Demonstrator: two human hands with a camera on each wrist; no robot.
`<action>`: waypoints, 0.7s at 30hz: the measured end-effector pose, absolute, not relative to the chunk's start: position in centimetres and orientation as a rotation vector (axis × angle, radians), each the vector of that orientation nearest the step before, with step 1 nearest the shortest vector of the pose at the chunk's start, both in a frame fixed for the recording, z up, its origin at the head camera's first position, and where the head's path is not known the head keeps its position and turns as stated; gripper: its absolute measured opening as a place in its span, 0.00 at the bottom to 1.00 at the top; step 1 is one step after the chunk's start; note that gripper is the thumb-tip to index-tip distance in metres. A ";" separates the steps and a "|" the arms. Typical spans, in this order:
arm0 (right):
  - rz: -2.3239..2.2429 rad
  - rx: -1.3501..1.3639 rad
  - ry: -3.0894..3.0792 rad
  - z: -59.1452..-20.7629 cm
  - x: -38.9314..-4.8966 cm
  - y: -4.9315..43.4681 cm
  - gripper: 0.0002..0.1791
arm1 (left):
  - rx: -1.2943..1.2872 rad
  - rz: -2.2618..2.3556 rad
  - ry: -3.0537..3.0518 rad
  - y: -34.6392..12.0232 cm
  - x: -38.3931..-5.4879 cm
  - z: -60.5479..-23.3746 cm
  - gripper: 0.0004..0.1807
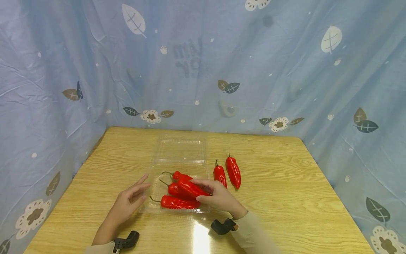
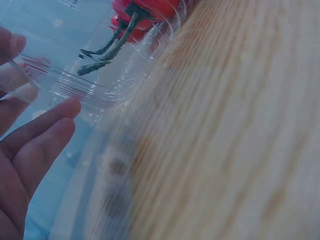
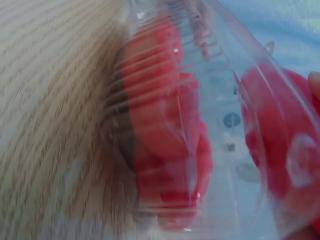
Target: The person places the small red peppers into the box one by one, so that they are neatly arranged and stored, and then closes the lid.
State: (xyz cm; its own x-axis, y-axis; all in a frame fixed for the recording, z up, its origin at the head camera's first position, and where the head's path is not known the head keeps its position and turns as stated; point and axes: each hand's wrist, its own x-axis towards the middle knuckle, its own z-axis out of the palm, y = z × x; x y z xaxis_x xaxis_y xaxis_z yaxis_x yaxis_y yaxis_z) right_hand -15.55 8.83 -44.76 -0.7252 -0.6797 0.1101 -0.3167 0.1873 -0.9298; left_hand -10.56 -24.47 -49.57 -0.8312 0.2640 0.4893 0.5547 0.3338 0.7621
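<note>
A clear plastic clamshell box (image 1: 152,187) lies open on the wooden table, its lid folded back toward the curtain. Several glossy red peppers with green stems are inside, including one red pepper (image 1: 173,202) along the front wall. My right hand (image 1: 219,195) grips another red pepper (image 1: 190,187) between thumb and fingers, slanted above the others. In the right wrist view this gripped pepper (image 3: 275,130) shows higher than the peppers (image 3: 155,100) seen through the ribbed wall. My left hand (image 1: 130,201) has its fingers loosely extended at the box's left rim (image 2: 90,95).
Right of the box lie two more red peppers, a nearer pepper (image 1: 219,175) partly behind my right hand and a farther pepper (image 1: 233,172). The box lid (image 1: 180,150) lies flat at the back. A blue patterned curtain (image 1: 196,70) encloses the wooden table (image 1: 285,197).
</note>
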 end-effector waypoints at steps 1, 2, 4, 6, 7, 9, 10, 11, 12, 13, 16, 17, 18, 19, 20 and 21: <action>-1.536 -0.942 2.145 -44.8 -15.6 8.6 0.27 | -0.737 -1.498 -2.322 -24.5 -10.6 -49.5 0.19; -1.525 -0.943 2.145 -44.8 -15.6 8.5 0.27 | -0.742 -1.499 -2.320 -24.5 -10.6 -49.6 0.19; -1.500 -0.940 2.143 -44.8 -15.7 8.2 0.27 | -0.743 -1.501 -2.318 -24.5 -10.6 -49.5 0.19; -1.471 -0.930 2.144 -44.8 -15.8 7.9 0.27 | -0.738 -1.502 -2.322 -24.5 -10.6 -49.5 0.19; -1.452 -0.927 2.150 -44.8 -15.8 7.8 0.27 | -0.735 -1.503 -2.324 -24.5 -10.6 -49.5 0.19; -1.404 -0.929 2.183 -44.7 -15.8 7.5 0.27 | -0.729 -1.500 -2.333 -24.6 -10.6 -49.5 0.19; -1.376 -0.931 2.202 -44.7 -15.8 7.4 0.26 | -0.725 -1.500 -2.338 -24.6 -10.6 -49.5 0.19; -1.345 -0.935 2.223 -44.6 -15.8 7.3 0.26 | -0.723 -1.498 -2.345 -24.6 -10.6 -49.5 0.19; -1.313 -0.939 2.241 -44.5 -15.8 7.1 0.26 | -0.721 -1.497 -2.352 -24.6 -10.6 -49.6 0.19; -1.283 -0.941 2.257 -44.5 -15.8 7.0 0.26 | -0.719 -1.498 -2.358 -24.6 -10.6 -49.6 0.19; -1.208 -0.952 2.285 -44.3 -15.7 6.7 0.26 | -0.713 -1.496 -2.375 -24.6 -10.6 -49.7 0.19; -1.195 -0.955 2.286 -44.3 -15.7 6.6 0.26 | -0.713 -1.496 -2.377 -24.6 -10.6 -49.7 0.19; -1.186 -0.960 2.285 -44.3 -15.7 6.5 0.26 | -0.712 -1.495 -2.377 -24.6 -10.6 -49.8 0.19; -1.178 -0.969 2.286 -44.3 -15.7 6.4 0.26 | -0.712 -1.491 -2.377 -24.6 -10.6 -49.8 0.18; -1.169 -0.981 2.290 -44.3 -15.7 6.3 0.26 | -0.710 -1.491 -2.374 -24.6 -10.6 -49.8 0.18; -1.159 -0.994 2.292 -44.2 -15.7 6.2 0.27 | -0.709 -1.492 -2.369 -24.6 -10.7 -49.8 0.18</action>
